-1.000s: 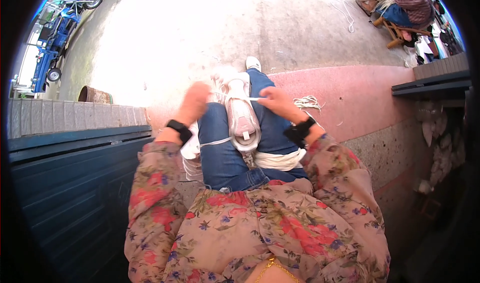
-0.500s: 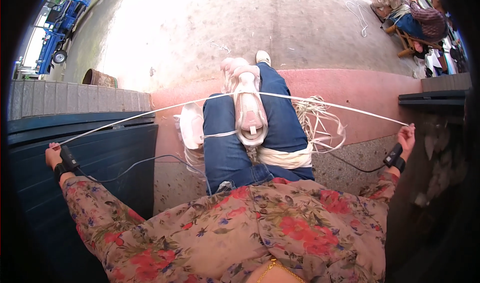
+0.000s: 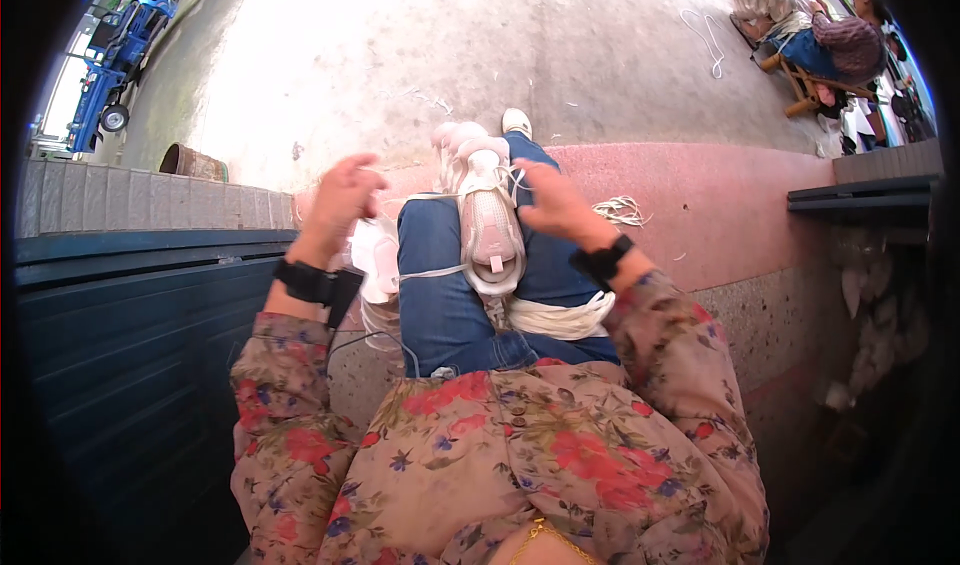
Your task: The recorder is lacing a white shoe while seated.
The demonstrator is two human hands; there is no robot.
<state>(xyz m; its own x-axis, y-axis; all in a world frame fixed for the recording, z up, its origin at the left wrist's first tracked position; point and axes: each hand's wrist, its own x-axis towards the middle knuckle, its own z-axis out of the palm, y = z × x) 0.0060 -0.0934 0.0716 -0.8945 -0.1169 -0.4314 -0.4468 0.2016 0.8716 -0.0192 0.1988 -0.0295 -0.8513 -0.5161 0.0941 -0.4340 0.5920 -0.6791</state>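
A pale pink and white sneaker (image 3: 485, 220) rests between my thighs, toe pointing away and heel tab toward me. Its white shoelace (image 3: 432, 198) trails over my left knee. My left hand (image 3: 343, 200) is in the air left of the sneaker, fingers loosely bent and apart, with nothing visible in them. My right hand (image 3: 560, 203) is at the sneaker's right side, its bent fingertips on the lace by the upper eyelets. More pink sneakers (image 3: 450, 143) stand just beyond. A bundle of cream laces (image 3: 560, 319) lies across my right thigh.
Another pale shoe (image 3: 374, 255) sits beside my left knee. Loose laces (image 3: 622, 210) lie on the pink floor strip. Dark blue panels (image 3: 150, 355) rise at left, near a bucket (image 3: 195, 162). Far right, a seated person (image 3: 845, 45) is beside wrapped shoes; a blue vehicle (image 3: 120, 60) stands far left.
Both hands have come inward from wide apart, where they held the lace stretched taut. The lace has gone slack, and my right hand is now beside the sneaker.
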